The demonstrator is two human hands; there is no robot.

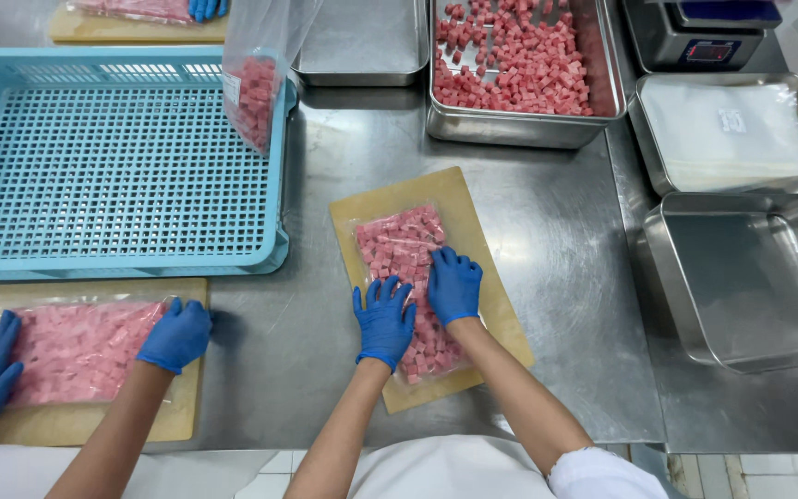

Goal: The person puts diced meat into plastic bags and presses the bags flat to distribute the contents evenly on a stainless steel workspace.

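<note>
While a board [473,231] keeps the bag [399,245] off the surface [556,277], left hand [384,321] and right hand [454,286] press flat, fingers spread, gripping nothing, levelling the cubes.

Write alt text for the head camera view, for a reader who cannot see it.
Two blue-gloved hands, left hand and right hand, press flat on a clear bag of pink meat cubes lying on a tan board on a steel table. At left, a co-worker's gloved hands flatten a similar bag beside a blue crate.
</note>
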